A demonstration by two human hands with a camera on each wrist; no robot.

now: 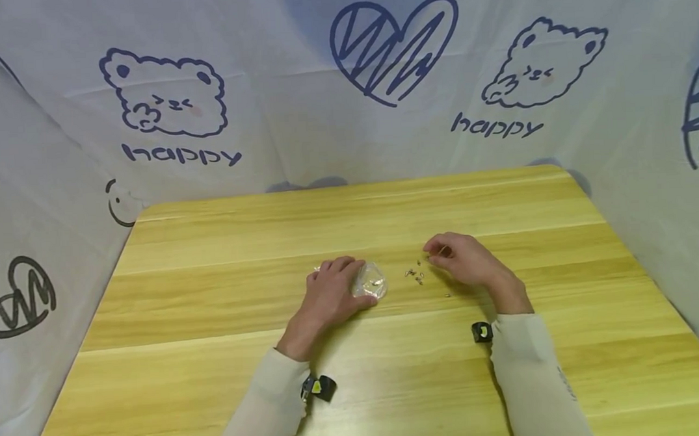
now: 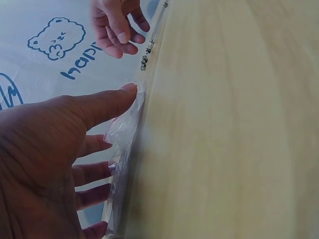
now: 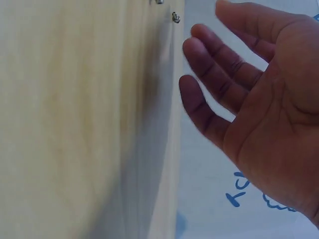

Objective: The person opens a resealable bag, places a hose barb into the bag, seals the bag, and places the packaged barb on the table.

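Observation:
My left hand (image 1: 332, 293) rests on a clear plastic bag (image 1: 371, 283), fingers spread, the thumb at the bag's near edge. In the left wrist view the thumb and fingertips touch the crinkled bag (image 2: 122, 132), which shows a trace of red edging. A small shiny piece shows in or on the bag; I cannot tell which. Right of it lies a loose scatter of small metal pieces (image 1: 411, 272), perhaps screws. My right hand (image 1: 465, 260) hovers at their right side, fingers loosely bent and apart from the thumb. Nothing shows in its grasp.
The wood-grain table (image 1: 212, 302) spreads around both hands. A single metal piece (image 1: 448, 295) lies nearer to me, apart from the others. A white printed cloth (image 1: 298, 116) hangs behind the table and along its sides.

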